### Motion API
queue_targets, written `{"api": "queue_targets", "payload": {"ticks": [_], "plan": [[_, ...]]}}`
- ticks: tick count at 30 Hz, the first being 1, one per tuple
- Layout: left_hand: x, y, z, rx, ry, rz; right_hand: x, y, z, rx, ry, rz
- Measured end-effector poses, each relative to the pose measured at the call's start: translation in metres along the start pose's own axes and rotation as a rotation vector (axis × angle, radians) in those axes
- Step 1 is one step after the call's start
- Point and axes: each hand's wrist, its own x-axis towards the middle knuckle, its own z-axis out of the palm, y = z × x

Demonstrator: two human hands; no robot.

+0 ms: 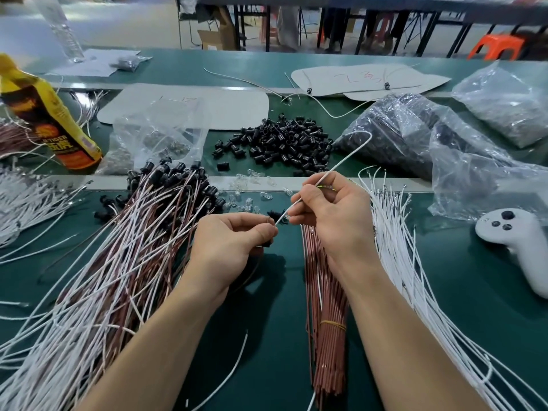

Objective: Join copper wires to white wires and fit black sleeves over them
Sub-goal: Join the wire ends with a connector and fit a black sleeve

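left hand (pixel 234 244): fingertips pinched on 1 black sleeve (pixel 268 243), steadying it | right hand (pixel 332 212): thumb and forefinger pinch 1 white wire (pixel 347 157), tip aimed at left fingertips, likely for joining | copper wire bundle (pixel 326 321): 1, banded, beneath right fingers | loose sleeve heap (pixel 284 143): 1, beyond both fingertips, pieces uncountable

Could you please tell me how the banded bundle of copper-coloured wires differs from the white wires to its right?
The copper-coloured wire bundle is packed tight, held by a yellow rubber band; the loose white wires fan out and curve, unbound. The bundle is reddish-brown, the loose wires white. Both lie on the green table.
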Motion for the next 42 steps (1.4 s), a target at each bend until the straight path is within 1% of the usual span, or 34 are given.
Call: {"api": "queue_targets", "payload": {"ticks": [2,7,12,19,24,27,30,33,38,42], "plan": [[-0.0002,0.0004,0.0002,-0.004,-0.007,-0.002,0.0005,-0.0008,-0.0016,0.016,0.008,-0.008],[-0.0009,0.0000,0.0005,0.009,0.002,0.002,-0.0017,-0.0005,0.0001,-0.028,-0.037,-0.027],[-0.0004,-0.0004,0.0008,0.014,0.011,0.014,-0.0010,-0.0015,-0.0017,0.016,-0.042,-0.018],[-0.0012,-0.0006,0.0002,0.017,0.013,0.014,-0.0036,0.0008,0.0004,-0.108,-0.158,-0.025],[-0.0031,0.0003,0.0020,0.039,-0.053,0.021,-0.0039,0.0012,-0.0012,-0.159,-0.139,-0.057],[-0.0045,0.0002,0.0025,0.054,-0.095,0.027,-0.0050,0.0019,0.0000,-0.182,-0.160,-0.061],[-0.0067,0.0012,0.0034,0.025,-0.110,0.023,-0.0040,0.0017,-0.0016,-0.189,-0.200,-0.014],[-0.0064,0.0026,0.0049,-0.057,-0.057,-0.006,-0.0042,0.0034,-0.0032,-0.170,-0.241,0.086],[-0.0074,0.0042,0.0052,-0.145,-0.026,-0.068,-0.0038,0.0063,-0.0019,-0.145,-0.149,0.134],[-0.0081,0.0062,0.0037,-0.133,-0.063,-0.051,-0.0037,0.0064,-0.0018,-0.139,-0.171,0.138]]}}
